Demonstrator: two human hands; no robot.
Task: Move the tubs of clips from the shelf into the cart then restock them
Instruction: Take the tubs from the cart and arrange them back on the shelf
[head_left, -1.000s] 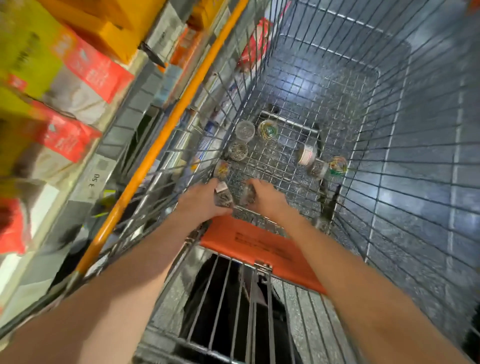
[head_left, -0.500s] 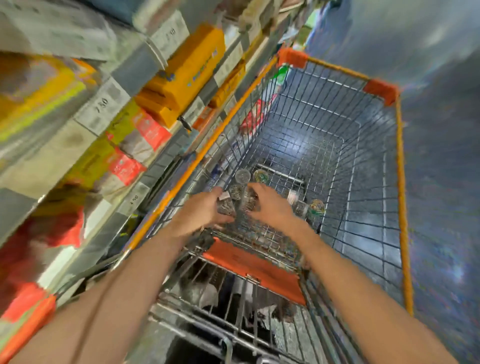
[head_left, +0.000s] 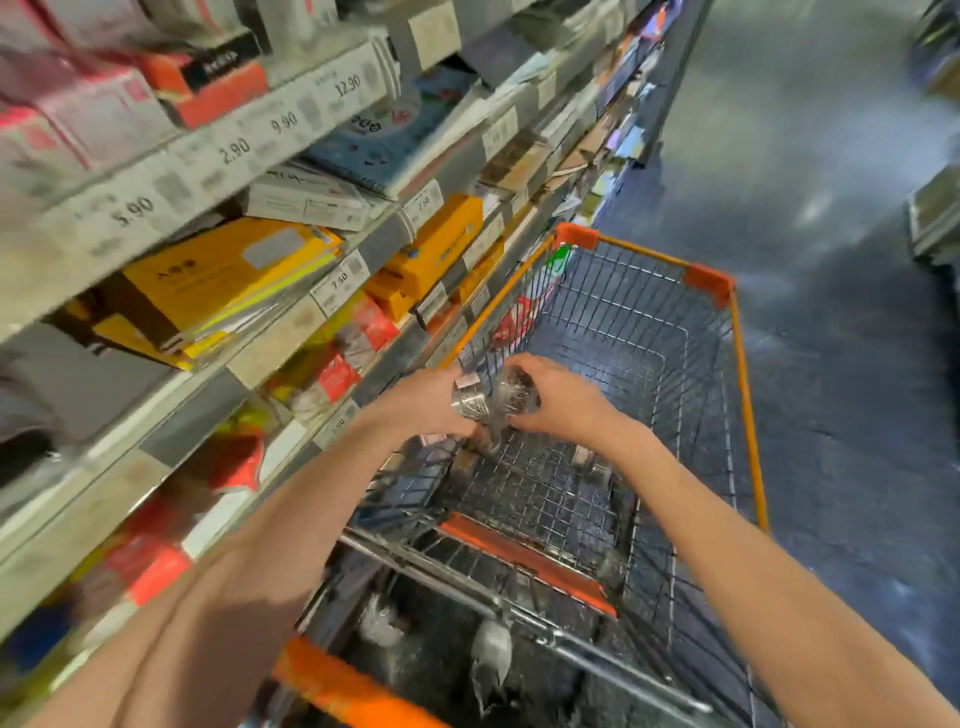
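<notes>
**Two tubs of clips held above the cart**

Gripping one clear tub (head_left: 471, 399) in the left hand (head_left: 423, 402), fingers curling round its side, white label facing up. Gripping a second clear tub (head_left: 515, 397) in the right hand (head_left: 563, 400), fingers wrapping over its top, silvery clips showing through the plastic. Touching each other, the two tubs, side by side between the hands. Hanging above the near end of the cart (head_left: 743, 395), over the wire flap (head_left: 535, 488) of the fold-out seat, clear of the mesh below. Blurring badly under the hands; other tubs possibly lying on the flap, too smeared to tell.

Reaching forward from the bottom of the view, both bare forearms, the left crossing in front of the shelf edge, the right passing over the cart's near side. Running along the cart's rim, orange trim, with orange corner caps at the far end. Standing just left of the cart and close alongside it, the shelf (head_left: 291, 332), tiered, with price tags (head_left: 340, 283) on the rails. Lying on the tiers, yellow envelopes (head_left: 218, 275), red and white packs (head_left: 343, 364) and a blue notebook (head_left: 384, 130). Stretching away on the right, a dark shiny floor (head_left: 841, 364).
</notes>
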